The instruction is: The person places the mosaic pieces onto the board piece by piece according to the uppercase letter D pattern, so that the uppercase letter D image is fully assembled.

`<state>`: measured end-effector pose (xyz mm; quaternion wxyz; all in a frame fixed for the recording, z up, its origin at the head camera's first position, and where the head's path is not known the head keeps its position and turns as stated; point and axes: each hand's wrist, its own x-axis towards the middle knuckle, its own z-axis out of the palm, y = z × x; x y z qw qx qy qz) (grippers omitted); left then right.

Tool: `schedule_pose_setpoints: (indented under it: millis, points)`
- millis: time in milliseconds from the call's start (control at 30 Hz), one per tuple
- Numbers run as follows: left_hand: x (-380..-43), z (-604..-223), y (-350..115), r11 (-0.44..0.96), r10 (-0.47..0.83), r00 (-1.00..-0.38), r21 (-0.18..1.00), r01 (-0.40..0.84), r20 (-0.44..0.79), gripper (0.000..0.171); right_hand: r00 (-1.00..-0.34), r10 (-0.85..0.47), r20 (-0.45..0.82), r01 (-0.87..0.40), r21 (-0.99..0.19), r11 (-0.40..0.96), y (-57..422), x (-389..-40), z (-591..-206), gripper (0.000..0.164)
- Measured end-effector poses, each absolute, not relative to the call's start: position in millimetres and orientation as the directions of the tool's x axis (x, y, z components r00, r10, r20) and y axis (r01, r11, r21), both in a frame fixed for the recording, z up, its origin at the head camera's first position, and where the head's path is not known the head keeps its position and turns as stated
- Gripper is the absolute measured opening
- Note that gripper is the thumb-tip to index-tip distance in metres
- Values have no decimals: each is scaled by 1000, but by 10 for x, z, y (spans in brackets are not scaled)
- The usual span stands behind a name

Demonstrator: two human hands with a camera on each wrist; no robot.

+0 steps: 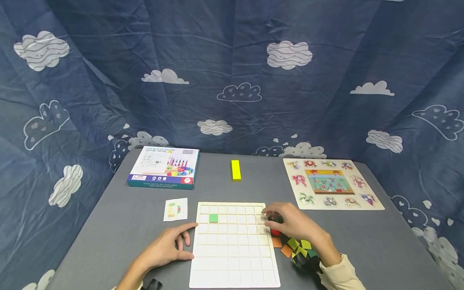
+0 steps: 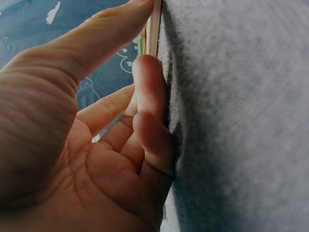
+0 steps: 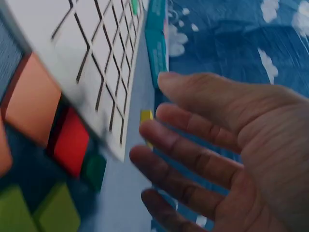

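A white gridded board (image 1: 233, 251) lies flat on the grey table, with one green tile (image 1: 214, 218) in a cell near its upper left. My left hand (image 1: 164, 246) touches the board's left edge with thumb and forefinger spread; the other fingers bend loosely in the left wrist view. Over the board's upper right edge hovers my right hand (image 1: 295, 221), its fingers loosely bent and holding nothing in the right wrist view. Beneath and beside it lie a red block (image 3: 71, 140), orange blocks (image 3: 35, 99), yellow-green blocks (image 3: 58, 208) and a dark green block (image 3: 94, 171).
Left of the board lies a small pattern card (image 1: 175, 210). Behind it sits a flat toy box (image 1: 161, 168). A yellow block (image 1: 236, 170) stands farther back in the middle. At the right is a picture puzzle board (image 1: 290, 177). A cloud-patterned curtain (image 1: 239, 121) hangs behind the table.
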<state>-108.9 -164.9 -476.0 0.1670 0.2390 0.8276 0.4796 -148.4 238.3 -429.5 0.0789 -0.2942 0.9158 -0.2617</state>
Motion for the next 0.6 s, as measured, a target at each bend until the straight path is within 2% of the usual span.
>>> schedule_pose_setpoints:
  millis: [200, 400, 600]
  points:
    - [-1095, -4746, -1657, 422, 553, -831, 880, 220, -57, 77, -828, -560, -1, -438, -621, 649, 2647, -1530, -4314, 37]
    - [-1109, -4735, -1655, 416, 558, -828, 883, 216, -60, 77, -825, -565, 13, -381, -751, 539, 2951, -1619, -4361, 37]
    - [-1099, -4743, -1646, 414, 566, -822, 886, 210, -70, 77, -824, -564, -56, -276, -830, 485, 3242, -1616, -4386, 32]
